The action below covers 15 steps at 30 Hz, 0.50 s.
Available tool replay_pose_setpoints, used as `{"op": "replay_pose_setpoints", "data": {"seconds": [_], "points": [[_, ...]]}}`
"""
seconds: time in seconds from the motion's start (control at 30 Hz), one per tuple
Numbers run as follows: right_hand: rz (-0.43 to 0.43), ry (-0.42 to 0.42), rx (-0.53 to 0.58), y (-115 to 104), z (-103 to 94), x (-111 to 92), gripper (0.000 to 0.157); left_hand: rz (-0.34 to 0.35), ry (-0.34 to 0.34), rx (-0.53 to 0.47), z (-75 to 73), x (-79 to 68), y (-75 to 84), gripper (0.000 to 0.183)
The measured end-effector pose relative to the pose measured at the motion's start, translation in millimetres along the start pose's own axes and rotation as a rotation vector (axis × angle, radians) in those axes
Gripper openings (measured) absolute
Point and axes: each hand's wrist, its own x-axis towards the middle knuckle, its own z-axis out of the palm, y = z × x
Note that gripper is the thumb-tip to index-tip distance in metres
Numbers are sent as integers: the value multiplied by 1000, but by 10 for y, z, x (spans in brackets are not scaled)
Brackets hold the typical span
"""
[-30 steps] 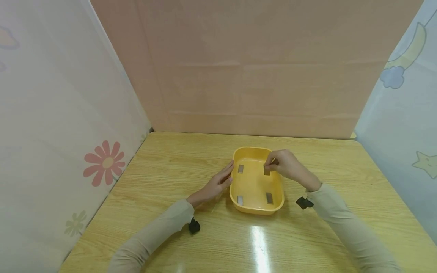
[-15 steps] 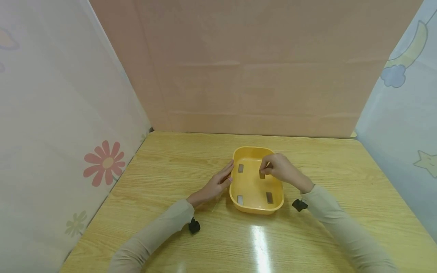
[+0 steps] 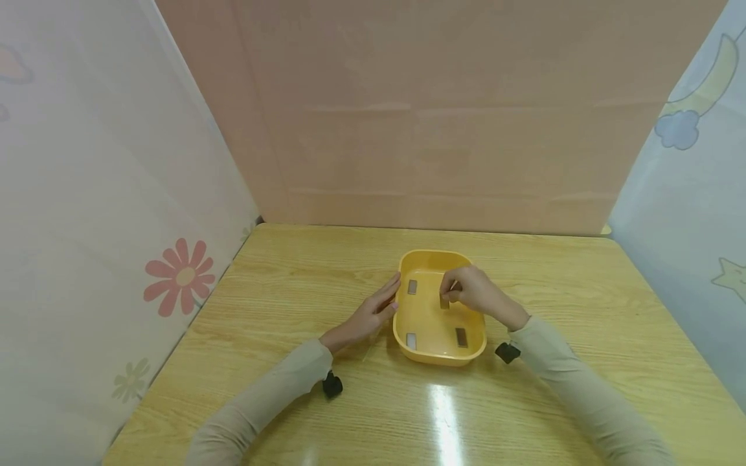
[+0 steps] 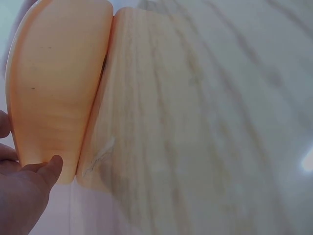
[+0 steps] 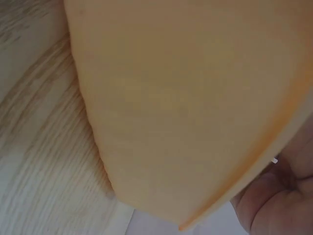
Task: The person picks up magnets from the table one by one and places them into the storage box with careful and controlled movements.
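A yellow plastic basin (image 3: 434, 356) stands on the wooden table. My right hand (image 3: 474, 291) reaches in over its right rim and pinches a small brown-grey rectangular piece (image 3: 445, 302) above the middle of the basin floor. Three similar pieces lie flat in the basin: one far left (image 3: 412, 287), a shinier one near left (image 3: 410, 341) and one near right (image 3: 462, 337). With fairly straight fingers, my left hand (image 3: 367, 316) rests against the outside of the basin's left wall. In the left wrist view its thumb (image 4: 51, 169) touches that wall (image 4: 58, 98). The right wrist view shows mostly the basin's outer wall (image 5: 166, 107), hiding the held piece.
The light wood-grain table (image 3: 303, 272) extends around the basin. A plain pinkish-tan sheet (image 3: 437, 129) closes off the back, and patterned pale sheets stand at left (image 3: 87, 194) and right (image 3: 699, 207). Dark wrist cameras hang below both sleeves.
My right hand has moved left and a little nearer, carrying the pinched piece from the basin's far right corner toward its middle. The left hand and the basin have stayed put.
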Motion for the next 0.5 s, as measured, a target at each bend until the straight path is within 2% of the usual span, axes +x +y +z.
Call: {"op": "replay_pose_setpoints", "data": {"seconds": [0.2, 0.5], "points": [[7, -14, -6, 28, 33, 2, 8, -2, -2, 7, -10, 2, -10, 53], [-12, -22, -29, 54, 112, 34, 9, -5, -8, 5, -12, 4, -3, 53]]}}
